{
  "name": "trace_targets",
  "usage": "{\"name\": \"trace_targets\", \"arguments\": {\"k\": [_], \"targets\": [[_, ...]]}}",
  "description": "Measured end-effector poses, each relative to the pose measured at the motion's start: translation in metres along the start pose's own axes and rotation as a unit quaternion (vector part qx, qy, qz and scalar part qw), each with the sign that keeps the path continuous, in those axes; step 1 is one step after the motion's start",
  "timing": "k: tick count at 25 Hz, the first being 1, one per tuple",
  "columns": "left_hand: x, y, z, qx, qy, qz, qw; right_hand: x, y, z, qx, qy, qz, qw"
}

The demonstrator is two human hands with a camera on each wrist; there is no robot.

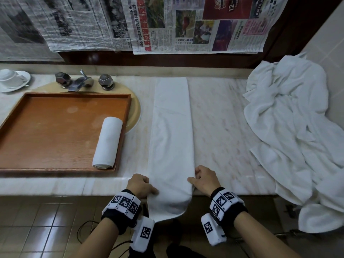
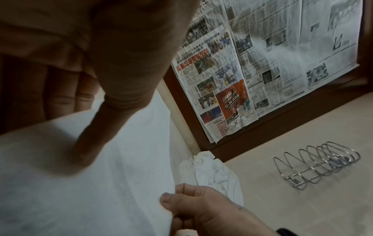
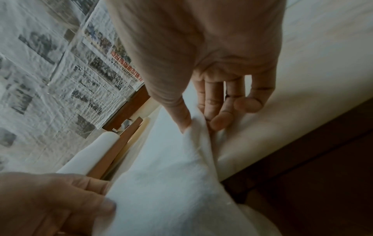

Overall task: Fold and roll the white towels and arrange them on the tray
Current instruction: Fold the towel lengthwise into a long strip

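Observation:
A white towel (image 1: 171, 131), folded into a long narrow strip, lies front to back on the marble counter, its near end hanging over the front edge. My left hand (image 1: 140, 185) grips the strip's left edge near that end, thumb on top. My right hand (image 1: 202, 178) pinches the right edge between thumb and fingers, as the right wrist view shows on the towel (image 3: 171, 167). In the left wrist view the towel (image 2: 80, 175) fills the lower left. One rolled towel (image 1: 108, 142) lies along the right side of the wooden tray (image 1: 46, 127).
A heap of loose white towels (image 1: 297, 127) fills the counter's right end. The tray sits over a basin below the tap (image 1: 80, 82). A cup and saucer (image 1: 13, 79) stand at far left. Newspaper (image 1: 167, 25) covers the wall behind. A wire rack (image 2: 321, 164) hangs nearby.

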State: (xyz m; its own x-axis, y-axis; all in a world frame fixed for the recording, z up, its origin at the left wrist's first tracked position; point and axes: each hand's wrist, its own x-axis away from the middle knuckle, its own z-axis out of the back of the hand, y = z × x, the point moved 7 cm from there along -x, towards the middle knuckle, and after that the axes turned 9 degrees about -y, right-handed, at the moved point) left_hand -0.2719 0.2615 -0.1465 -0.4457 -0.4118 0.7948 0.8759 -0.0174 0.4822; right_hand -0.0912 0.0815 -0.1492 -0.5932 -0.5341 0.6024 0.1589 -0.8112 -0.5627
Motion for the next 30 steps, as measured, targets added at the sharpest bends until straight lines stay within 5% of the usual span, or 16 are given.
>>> {"name": "trace_targets", "arguments": {"k": [8, 17, 30], "targets": [[-0.001, -0.001, 0.005, -0.021, 0.048, 0.012, 0.999, 0.011, -0.001, -0.001, -0.112, 0.011, 0.044, 0.993], [-0.003, -0.004, 0.004, -0.02, 0.055, 0.026, 0.998, 0.015, -0.011, 0.0, -0.087, -0.007, 0.085, 0.993], [0.0, 0.012, 0.017, 0.04, 0.107, 0.003, 0.993, -0.002, -0.015, 0.002, -0.019, 0.032, -0.007, 0.999]]}}
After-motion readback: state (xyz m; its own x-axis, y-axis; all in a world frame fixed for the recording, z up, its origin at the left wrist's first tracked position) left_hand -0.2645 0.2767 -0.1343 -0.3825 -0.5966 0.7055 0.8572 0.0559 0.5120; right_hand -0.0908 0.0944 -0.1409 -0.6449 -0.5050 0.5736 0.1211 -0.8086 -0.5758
